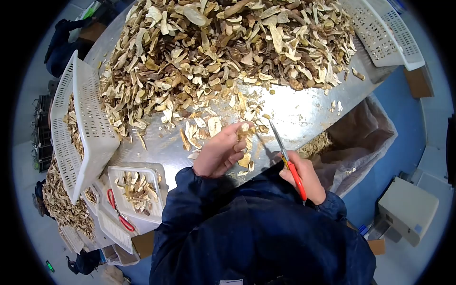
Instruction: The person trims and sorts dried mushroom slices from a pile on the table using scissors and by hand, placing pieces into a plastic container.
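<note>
Pinched a small, dried-looking slice [244, 128] in the half-curled left hand [221, 149].
Gripped red-handled scissors [294, 173] in the curled right hand [306, 175]; held both close to the table's [297, 107] near edge.

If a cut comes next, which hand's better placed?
Probably the right hand: it holds the red-handled scissors, pointed forward over the metal table. The left hand is taken up with a mushroom piece at its fingertips.
</note>
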`<state>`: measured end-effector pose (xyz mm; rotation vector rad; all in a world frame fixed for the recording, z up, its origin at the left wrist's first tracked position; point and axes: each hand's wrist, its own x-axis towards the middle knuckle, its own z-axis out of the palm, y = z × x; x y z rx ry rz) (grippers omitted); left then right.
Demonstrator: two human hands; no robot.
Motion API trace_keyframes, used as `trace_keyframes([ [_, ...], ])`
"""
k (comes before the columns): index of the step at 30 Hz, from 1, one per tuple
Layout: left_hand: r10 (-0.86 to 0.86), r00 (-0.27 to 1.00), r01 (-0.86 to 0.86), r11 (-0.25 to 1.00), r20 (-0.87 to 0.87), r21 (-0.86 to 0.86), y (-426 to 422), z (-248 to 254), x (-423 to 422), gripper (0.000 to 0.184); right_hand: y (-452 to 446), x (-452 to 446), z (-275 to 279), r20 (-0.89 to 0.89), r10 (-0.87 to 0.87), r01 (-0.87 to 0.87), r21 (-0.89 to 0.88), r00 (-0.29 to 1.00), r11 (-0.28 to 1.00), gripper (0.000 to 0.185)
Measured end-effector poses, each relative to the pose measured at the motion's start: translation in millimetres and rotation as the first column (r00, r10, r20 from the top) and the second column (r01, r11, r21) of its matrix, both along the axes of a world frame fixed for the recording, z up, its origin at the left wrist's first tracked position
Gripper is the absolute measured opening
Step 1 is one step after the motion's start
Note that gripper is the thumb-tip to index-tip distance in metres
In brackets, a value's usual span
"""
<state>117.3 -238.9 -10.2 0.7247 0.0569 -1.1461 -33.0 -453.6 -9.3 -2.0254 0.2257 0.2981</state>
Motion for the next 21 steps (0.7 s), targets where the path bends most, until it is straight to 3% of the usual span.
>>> trace_keyframes([
  [1, 0.025, 1.000, -0.025, 1.000, 0.009, 0.005, -1.5, 1.8, -3.3, 0.053, 0.9, 1.4, 1.2, 0.001, 0.011, -0.011, -0.004, 1.000, 1.000, 0.051],
  [4, 0.062, 0.987, -0.046, 0.993, -0.149, 0.107, -7.3, 13.8, -4.6, 0.047, 3.5, 6.3, 7.0, -0.003, 0.049, -0.049, -0.019, 0.999, 0.999, 0.056],
  [10, 0.146, 0.989, -0.137, 0.941, -0.005, 0.308, -4.6, 5.9, -12.5, 0.036, 7.4, 14.5, 16.7, 0.037, 0.118, -0.115, -0.075, 0.992, 0.991, 0.065],
  [13, 0.207, 0.924, -0.332, 0.852, 0.323, 0.405, -10.9, 4.0, -23.6, 0.032, 11.7, 17.9, 19.8, 0.057, 0.156, -0.150, -0.109, 0.986, 0.983, 0.067],
  [18, 0.166, 0.911, -0.332, 0.838, 0.377, 0.434, -14.2, 7.4, -28.2, 0.027, 23.1, 21.6, 16.8, 0.123, 0.204, -0.191, -0.108, 0.971, 0.976, 0.066],
  [21, 0.166, 0.891, -0.349, 0.847, 0.423, 0.402, -13.2, 1.5, -31.4, 0.026, 28.2, 21.9, 19.1, 0.054, 0.206, -0.203, -0.057, 0.977, 0.977, 0.062],
])
